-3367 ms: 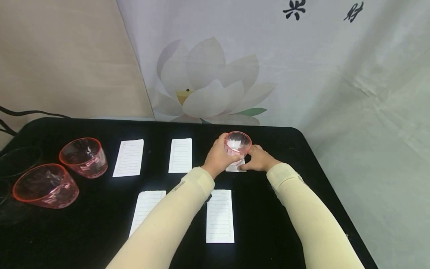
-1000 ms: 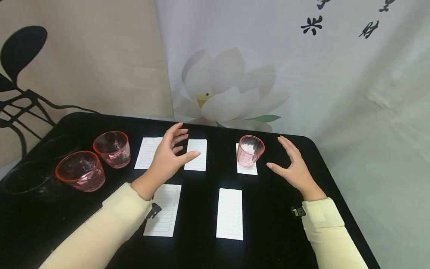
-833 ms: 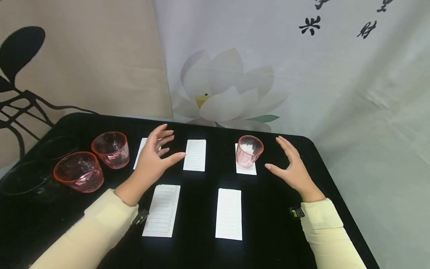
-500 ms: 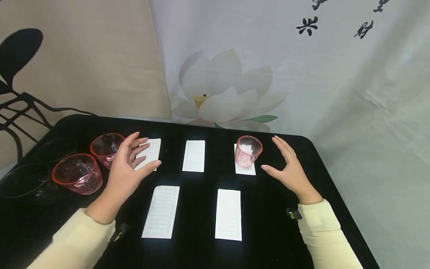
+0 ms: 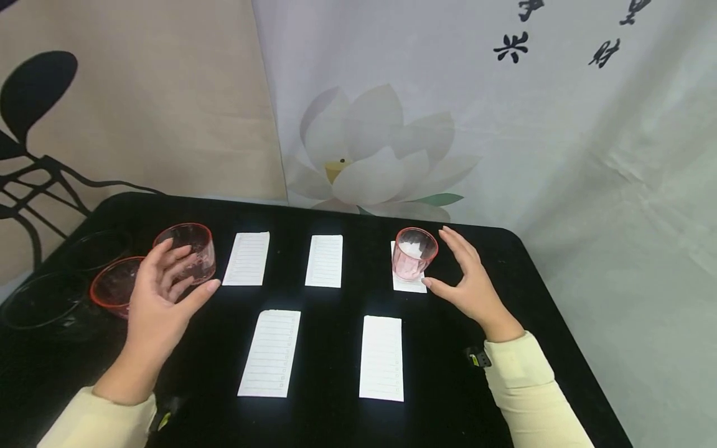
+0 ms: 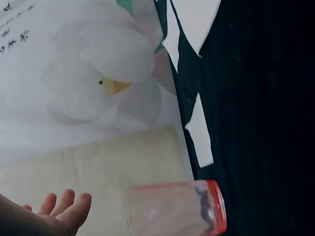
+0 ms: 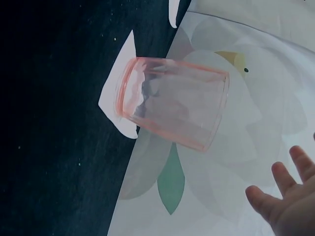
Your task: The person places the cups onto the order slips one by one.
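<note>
A pink glass [image 5: 413, 258] stands upright on a white paper slip [image 5: 409, 285] at the back right. Just right of it is my right hand [image 5: 470, 291], fingers and thumb spread, apparently not touching it; the right wrist view shows a gap between the fingers [image 7: 283, 179] and that glass [image 7: 172, 105]. My left hand [image 5: 159, 311], holding nothing, hovers at the left with loosely bent fingers. It partly hides two more pink glasses, one behind it [image 5: 204, 258] and one to its left [image 5: 114, 286]. In the left wrist view, a pink glass [image 6: 170, 211] appears beside the hand [image 6: 61, 216].
Lined white slips lie across the black table [image 5: 330, 417]: two at the back [image 5: 246, 258], two in front, one of them [image 5: 382, 358] right of centre. Dark see-through round vessels [image 5: 45, 302] stand at the far left. A printed cloth [image 5: 370, 149] hangs behind the table.
Both hands earlier held the right-hand glass on its slip, then let go. My left hand has since swung left to the other pink glasses. My right hand has drifted slightly left.
</note>
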The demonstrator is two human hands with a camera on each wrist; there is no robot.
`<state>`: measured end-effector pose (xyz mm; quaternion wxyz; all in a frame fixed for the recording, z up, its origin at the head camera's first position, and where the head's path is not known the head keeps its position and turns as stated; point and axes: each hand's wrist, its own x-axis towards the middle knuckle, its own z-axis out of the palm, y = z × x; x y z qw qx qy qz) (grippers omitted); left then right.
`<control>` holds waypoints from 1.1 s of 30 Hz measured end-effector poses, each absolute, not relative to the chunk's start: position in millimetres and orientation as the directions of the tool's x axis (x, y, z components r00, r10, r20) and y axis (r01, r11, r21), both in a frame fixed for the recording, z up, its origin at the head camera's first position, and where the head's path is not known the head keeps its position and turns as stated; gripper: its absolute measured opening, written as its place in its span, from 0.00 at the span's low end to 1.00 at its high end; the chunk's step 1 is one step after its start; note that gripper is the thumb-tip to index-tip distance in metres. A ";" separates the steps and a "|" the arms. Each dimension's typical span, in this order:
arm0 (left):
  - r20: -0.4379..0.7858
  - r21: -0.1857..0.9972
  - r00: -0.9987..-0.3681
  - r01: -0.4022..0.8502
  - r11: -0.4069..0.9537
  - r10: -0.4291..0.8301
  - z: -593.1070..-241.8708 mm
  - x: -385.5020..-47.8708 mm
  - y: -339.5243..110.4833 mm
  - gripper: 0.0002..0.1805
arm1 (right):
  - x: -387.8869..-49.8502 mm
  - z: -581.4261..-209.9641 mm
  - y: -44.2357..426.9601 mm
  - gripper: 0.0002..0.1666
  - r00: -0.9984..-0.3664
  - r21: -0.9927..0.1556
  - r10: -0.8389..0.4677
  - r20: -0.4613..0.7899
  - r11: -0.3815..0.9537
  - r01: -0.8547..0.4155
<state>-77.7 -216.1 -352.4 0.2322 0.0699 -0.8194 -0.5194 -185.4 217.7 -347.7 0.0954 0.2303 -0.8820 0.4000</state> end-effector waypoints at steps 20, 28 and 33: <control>0.168 0.891 -0.758 -0.157 0.426 -0.630 -380.6 -44.7 -251.9 0.51 | -186.4 -352.5 192.6 0.50 -0.830 -0.655 -0.405 0.383 0.515 -0.553; 0.071 0.873 -0.684 -0.309 0.377 -0.726 -377.6 -37.2 -253.7 0.47 | -186.1 -351.3 183.3 0.50 -0.820 -0.653 -0.431 0.377 0.504 -0.566; 0.110 0.855 -0.635 -0.332 0.399 -0.765 -380.6 -34.7 -254.5 0.44 | -185.8 -349.5 176.9 0.51 -0.826 -0.667 -0.438 0.355 0.500 -0.552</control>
